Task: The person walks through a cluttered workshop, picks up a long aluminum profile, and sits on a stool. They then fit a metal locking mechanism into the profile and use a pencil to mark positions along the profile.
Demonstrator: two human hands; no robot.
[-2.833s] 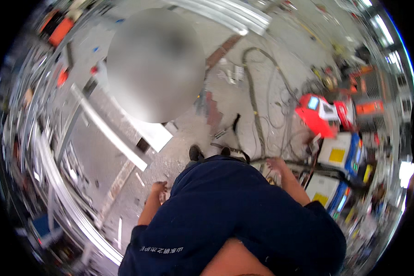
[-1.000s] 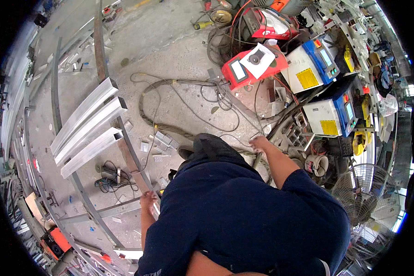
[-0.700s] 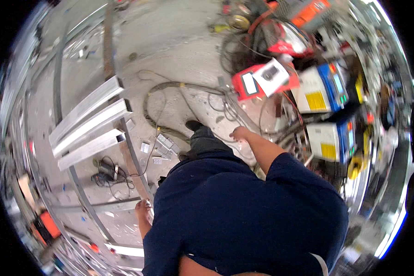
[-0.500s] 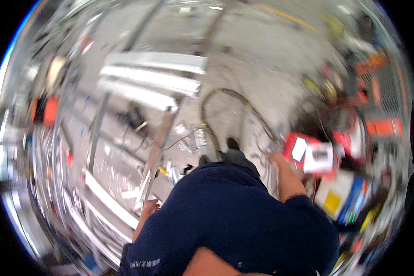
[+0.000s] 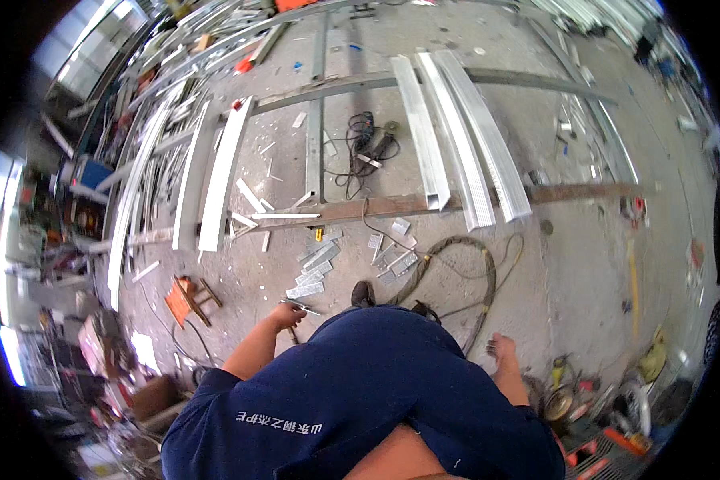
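The left hand [image 5: 286, 314] shows only in part; a thin metal piece [image 5: 302, 306] is at its fingertips, and whether they grip it or it lies lower cannot be told. The right hand [image 5: 502, 350], blurred, hangs released, fingers loose, near a thick hose [image 5: 489, 280] partly hidden by the shirt [image 5: 360, 384]. Farther, flat plates [image 5: 306, 290] lie short of the brown beam's [image 5: 392, 206] near edge. Three pale profiles [image 5: 460, 144] overhang that edge; beyond it, a corded tool [image 5: 364, 134] is indistinct.

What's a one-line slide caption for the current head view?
Left hand and right hand spread apart above a workshop floor, near a looped cable, with three metal beams across rails ahead.
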